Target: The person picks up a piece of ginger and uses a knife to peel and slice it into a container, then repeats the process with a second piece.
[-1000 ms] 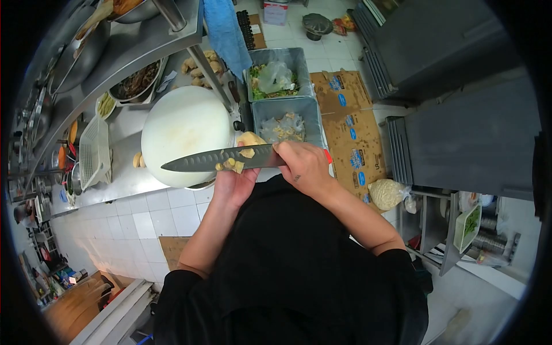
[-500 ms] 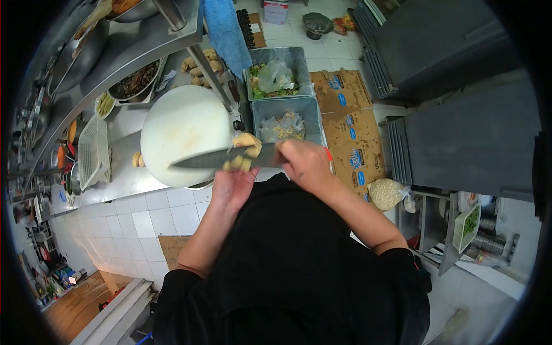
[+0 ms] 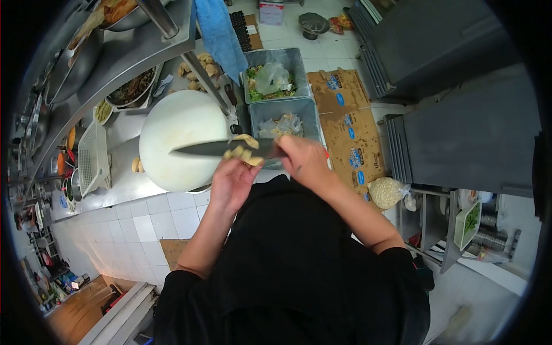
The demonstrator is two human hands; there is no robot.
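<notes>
My right hand point(image 3: 303, 160) is wrapped round the handle of a broad kitchen knife point(image 3: 198, 148), its dark blade pointing left over the board's near right part. Against the blade's near side, my left hand point(image 3: 230, 181) holds a knobbly piece of ginger point(image 3: 244, 156) in its fingertips. A pale yellow bit shows beyond the blade's far edge. Beneath lies the round white cutting board point(image 3: 178, 123) on the steel counter. Two small ginger pieces point(image 3: 137, 165) lie left of the board, and a heap of unpeeled ginger point(image 3: 198, 72) sits behind it.
Right of the counter stand two lined grey bins, one with green scraps point(image 3: 279, 54), the nearer with pale peelings point(image 3: 287, 123). A steel shelf point(image 3: 129, 63) with a blue towel point(image 3: 217, 37) overhangs the counter. Flattened cardboard point(image 3: 342, 118) covers floor tiles. A white basket point(image 3: 94, 158) stands left.
The knife blade has shifted slightly away from me and lies more level. The ginger in my left hand has turned and moved a little to the right.
</notes>
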